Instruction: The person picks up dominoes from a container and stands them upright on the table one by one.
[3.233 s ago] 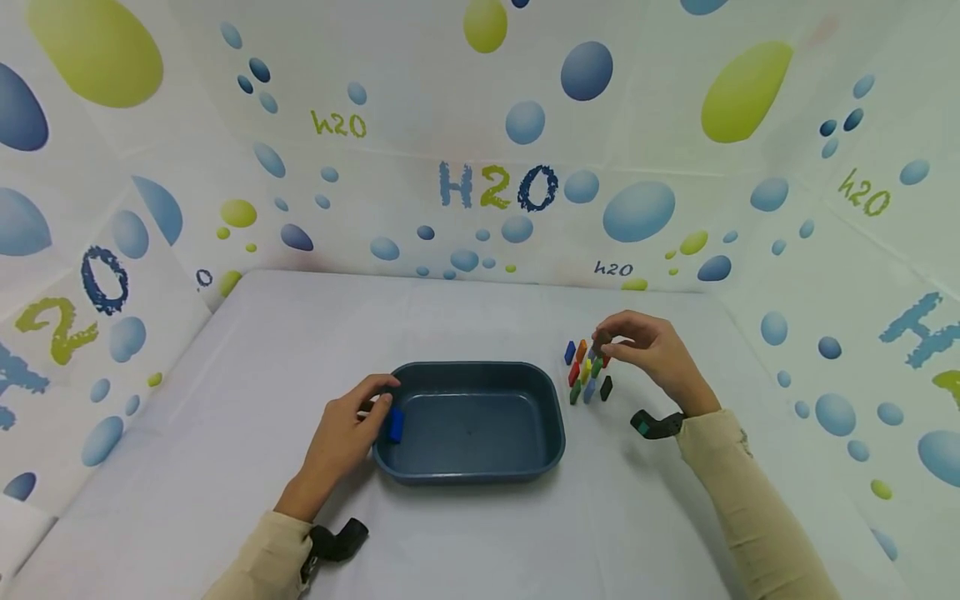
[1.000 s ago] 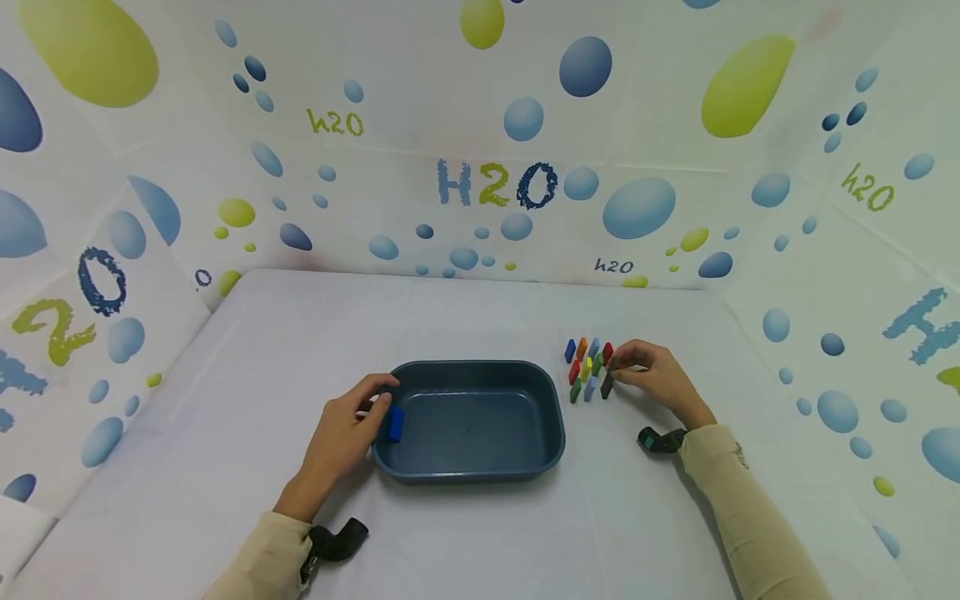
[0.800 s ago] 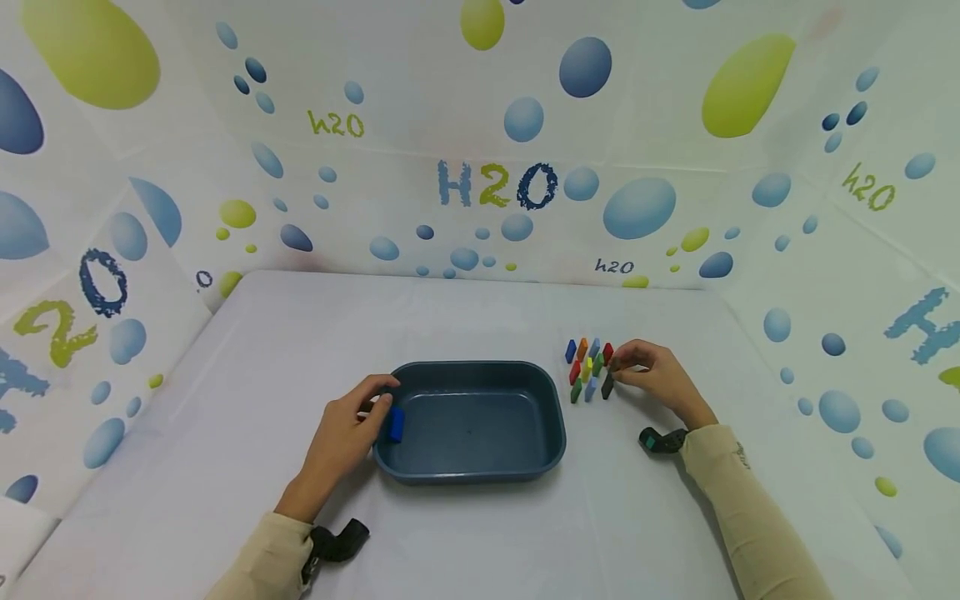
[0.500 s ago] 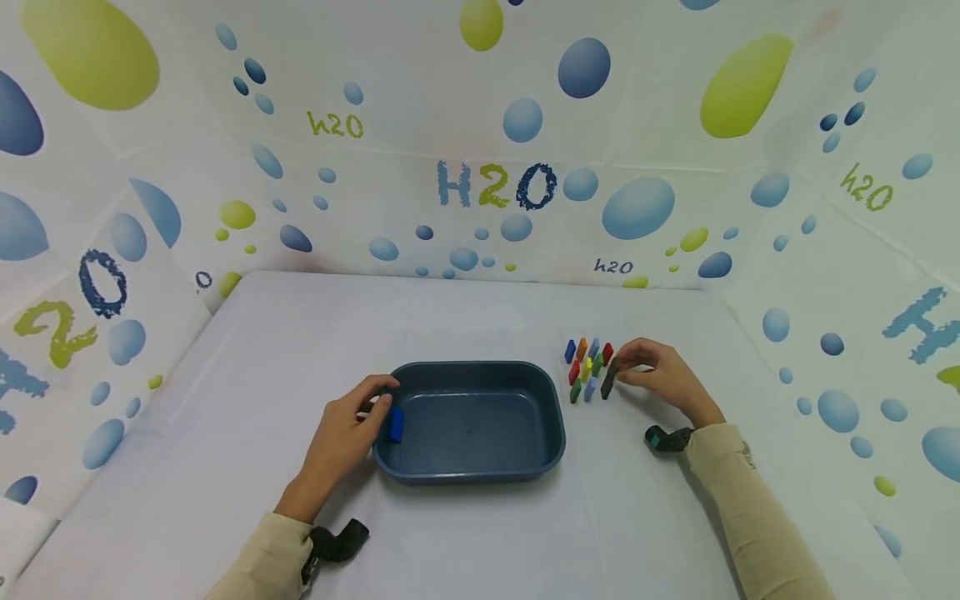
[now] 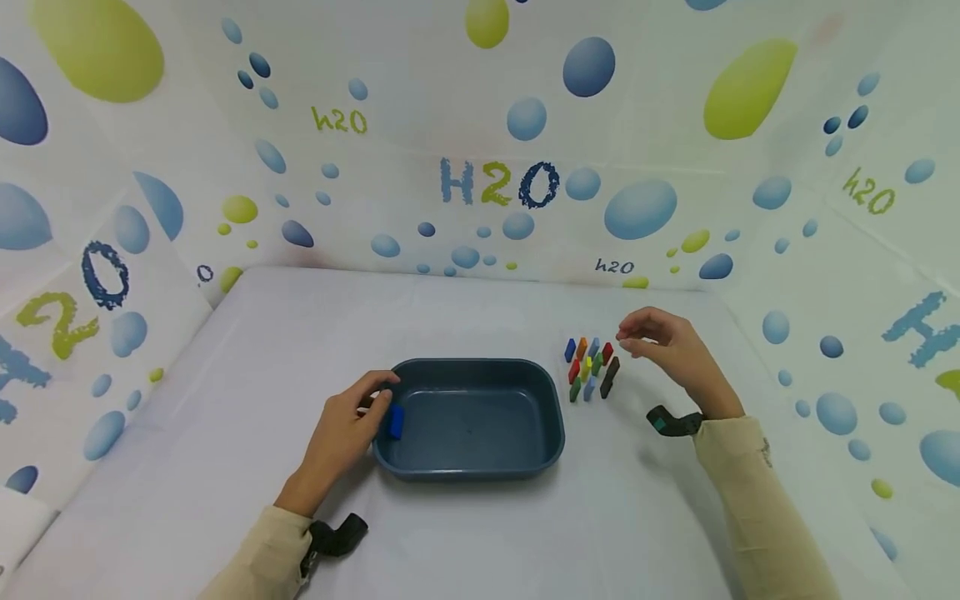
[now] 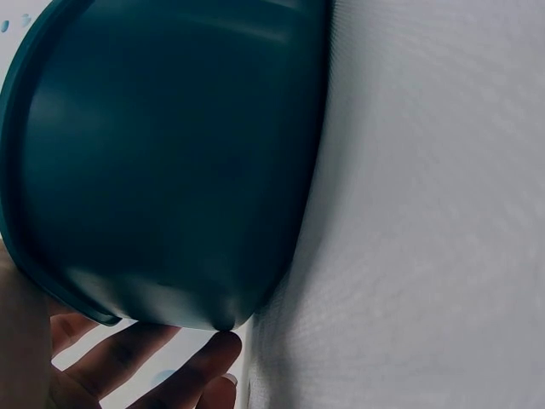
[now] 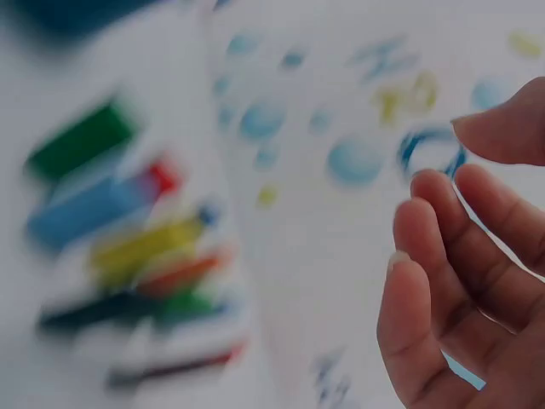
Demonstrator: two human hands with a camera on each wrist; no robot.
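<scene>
My left hand (image 5: 348,421) holds the left rim of a dark blue-grey plastic basin (image 5: 480,477). In the left wrist view its fingertips (image 6: 223,345) are at the basin's outer wall (image 6: 170,170). A small blue block (image 5: 396,422) is against the inner left wall, close to the thumb. My right hand (image 5: 667,350) hovers with nothing in its loosely bent fingers, just right of several thin coloured blocks standing in rows. A dark brown block (image 5: 613,367) stands nearest to it, behind a black block (image 5: 606,388). A yellow block (image 5: 587,367) is mid-group; a green block (image 5: 575,389) is at the front.
The blocks stand just beyond the basin's right end, and a blue block (image 5: 571,349) and an orange block (image 5: 582,347) are at the back left. A white cloth (image 5: 465,542) covers the table. Patterned sheets (image 5: 405,125) hang behind and at both sides.
My right hand has let go of the dark brown block, leaving it upright behind the black one, and has risen and drawn back to the right. The left hand and basin stay put.
</scene>
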